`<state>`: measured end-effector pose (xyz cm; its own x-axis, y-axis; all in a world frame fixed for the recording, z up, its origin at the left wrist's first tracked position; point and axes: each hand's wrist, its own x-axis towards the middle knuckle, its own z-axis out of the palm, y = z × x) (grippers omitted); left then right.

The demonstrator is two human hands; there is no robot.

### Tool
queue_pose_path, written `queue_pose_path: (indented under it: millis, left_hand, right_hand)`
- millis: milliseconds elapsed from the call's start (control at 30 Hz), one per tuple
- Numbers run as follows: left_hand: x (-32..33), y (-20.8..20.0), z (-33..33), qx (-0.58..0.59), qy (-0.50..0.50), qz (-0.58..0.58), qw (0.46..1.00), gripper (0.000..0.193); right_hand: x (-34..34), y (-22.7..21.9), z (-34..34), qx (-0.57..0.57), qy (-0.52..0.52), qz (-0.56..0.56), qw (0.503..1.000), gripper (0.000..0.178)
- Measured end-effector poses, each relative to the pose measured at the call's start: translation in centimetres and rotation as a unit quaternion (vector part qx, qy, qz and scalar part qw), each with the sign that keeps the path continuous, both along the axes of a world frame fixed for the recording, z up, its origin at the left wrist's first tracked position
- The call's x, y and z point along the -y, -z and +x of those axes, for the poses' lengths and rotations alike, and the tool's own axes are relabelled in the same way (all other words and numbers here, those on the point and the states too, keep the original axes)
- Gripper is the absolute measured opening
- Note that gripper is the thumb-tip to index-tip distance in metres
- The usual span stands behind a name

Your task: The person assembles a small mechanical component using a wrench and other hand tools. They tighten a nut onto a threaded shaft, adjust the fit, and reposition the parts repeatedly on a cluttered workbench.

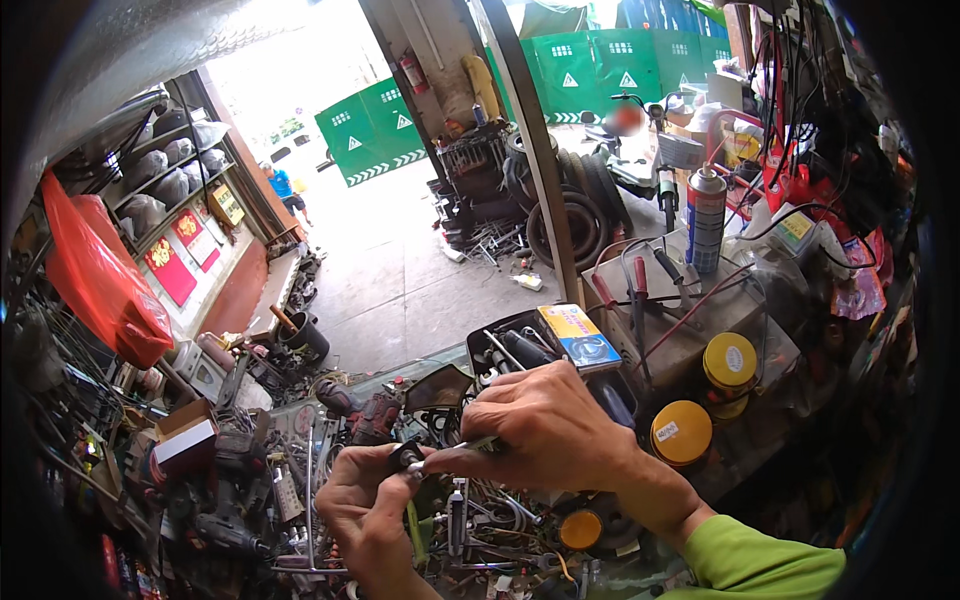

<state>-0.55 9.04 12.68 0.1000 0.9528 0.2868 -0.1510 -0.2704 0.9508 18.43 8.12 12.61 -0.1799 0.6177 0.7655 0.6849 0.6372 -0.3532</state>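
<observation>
Above the cluttered bench, my left hand [365, 510] pinches a small dark part [407, 456] between thumb and fingers. From the right, my right hand [550, 428] reaches across, closed round a slim metal tool [478, 444]. A pale tip meets the dark part at my left fingertips. Most of the tool is hidden in my right fist, so its exact kind does not show. Beneath the hands lie loose wrenches, pliers and metal bits. Just beyond them sits a black tray [490, 322] of tools with a blue and yellow box [580, 337] on its edge.
Cordless power tools [225, 525] crowd the left. Round yellow-lidded tins [682, 433] and a spray can [705, 222] stand right. A red plastic bag [105, 275] hangs at left. Tyres [575, 225] lean beyond the bench. A person in blue [283, 188] is outside, far off.
</observation>
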Motion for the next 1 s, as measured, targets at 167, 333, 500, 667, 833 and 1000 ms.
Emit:
queue_pose_path:
  millis: [167, 333, 500, 667, 833, 1000]
  left_hand:
    - [0.3, -0.1, 1.0, -0.051, -0.002, -0.028, 0.998, 0.018]
    - [0.8, 0.2, 0.6, -0.039, 0.033, 0.004, 0.999, 0.016]
    - [2.4, -0.4, 0.5, 0.024, 0.019, 0.042, 0.999, 0.017]
    - [4.1, -0.7, 2.1, 0.074, 0.039, 0.088, 0.993, 0.011]
    - [6.3, -0.5, 2.8, 0.063, 0.084, 0.087, 0.991, 0.019]
    - [8.4, -0.5, 3.5, 0.061, 0.197, 0.012, 0.978, 0.017]
  right_hand:
    - [0.1, 0.4, 1.3, -0.002, -0.004, -0.049, 0.999, 0.049]
    - [0.6, -0.2, 1.5, 0.0, -0.008, -0.038, 0.999, 0.051]
    - [2.4, 0.2, -0.5, -0.028, -0.002, -0.016, 0.999, 0.046]
    - [5.3, 2.0, -3.4, -0.155, -0.014, -0.059, 0.986, 0.041]
    - [8.5, 3.2, -2.6, -0.257, -0.039, -0.079, 0.962, 0.035]
    - [12.6, 3.5, -0.2, -0.206, -0.003, -0.051, 0.977, 0.031]
